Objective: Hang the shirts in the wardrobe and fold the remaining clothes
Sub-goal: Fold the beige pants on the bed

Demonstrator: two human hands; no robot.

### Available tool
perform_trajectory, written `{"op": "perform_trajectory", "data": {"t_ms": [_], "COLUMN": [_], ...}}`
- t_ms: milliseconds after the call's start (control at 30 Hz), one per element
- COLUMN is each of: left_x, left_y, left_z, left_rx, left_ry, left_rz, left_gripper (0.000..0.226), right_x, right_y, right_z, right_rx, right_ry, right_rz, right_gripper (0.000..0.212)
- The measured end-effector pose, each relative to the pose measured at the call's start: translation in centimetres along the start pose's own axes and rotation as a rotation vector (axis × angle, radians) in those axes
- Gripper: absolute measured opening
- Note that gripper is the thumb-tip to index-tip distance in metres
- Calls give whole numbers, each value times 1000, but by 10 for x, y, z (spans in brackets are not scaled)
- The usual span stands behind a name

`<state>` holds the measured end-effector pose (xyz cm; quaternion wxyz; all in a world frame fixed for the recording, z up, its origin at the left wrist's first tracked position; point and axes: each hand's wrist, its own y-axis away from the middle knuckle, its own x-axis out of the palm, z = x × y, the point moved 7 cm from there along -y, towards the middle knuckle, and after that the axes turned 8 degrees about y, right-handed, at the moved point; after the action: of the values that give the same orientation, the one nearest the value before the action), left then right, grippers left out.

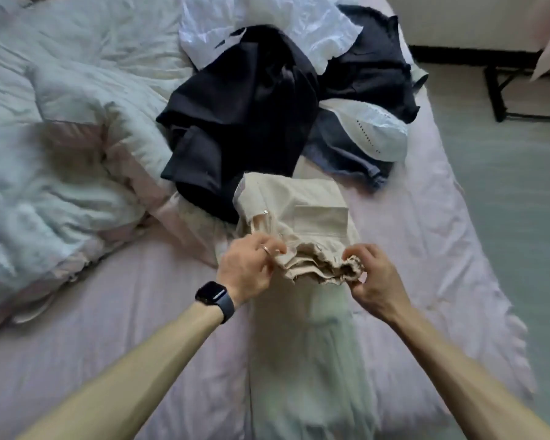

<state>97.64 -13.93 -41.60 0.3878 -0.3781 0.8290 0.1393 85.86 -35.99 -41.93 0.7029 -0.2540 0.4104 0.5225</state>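
While its gathered edge is raised just off the bed, the pair of beige cotton trousers (311, 214) lies lengthwise on the pale pink bed sheet (140, 360). A flat section with a patch pocket lies beyond the hands, and a blurred length runs back toward the person. The left hand (248, 265), which wears a black smartwatch (215, 296), pinches one end of the bunched edge between thumb and curled fingers. The right hand (373, 277) pinches the other end in the same way. Whether this edge is a waistband or the cuffs cannot be told. Holding it at two spaced points probably keeps the layers aligned, so the fabric can be carried over the pocket section as one fold.

Unsorted clothes are heaped beyond the trousers: a crumpled dark navy garment (242, 115) touching their far corner, a rumpled white shirt (267, 23) behind it, and a white eyelet-trimmed piece (375, 131) to the right. They appear set apart to leave a working area. A bunched pale blue duvet (61, 106) lies at the left. The shirts apparently await hanging.
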Motion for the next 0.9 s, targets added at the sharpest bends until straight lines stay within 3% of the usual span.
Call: {"op": "perform_trajectory", "data": {"t_ms": [200,367,467,567,767,900], "left_x": [78,122,146,172,218,224], "left_y": [175,276,323,358,388,390], "left_z": [-51,-71,-84,-89,-91,-71], "left_rx": [268,286,306,283,238,34], "left_ry": [-180,-296,-378,-454,-556,-520], "left_rz": [17,122,239,388,552,623], "left_gripper": [36,31,32,30,21,41], "right_x": [55,79,101,120,148,157], "right_y": [179,282,333,367,396,395], "right_z": [-33,-36,-48,-57,-78,-92], "right_rx": [-66,-192,-182,-173,-120,-60], "right_ry": [175,234,288,371,592,690], "right_rz": [225,211,267,371,549,711], "right_gripper": [62,33,26,42,53,49]}}
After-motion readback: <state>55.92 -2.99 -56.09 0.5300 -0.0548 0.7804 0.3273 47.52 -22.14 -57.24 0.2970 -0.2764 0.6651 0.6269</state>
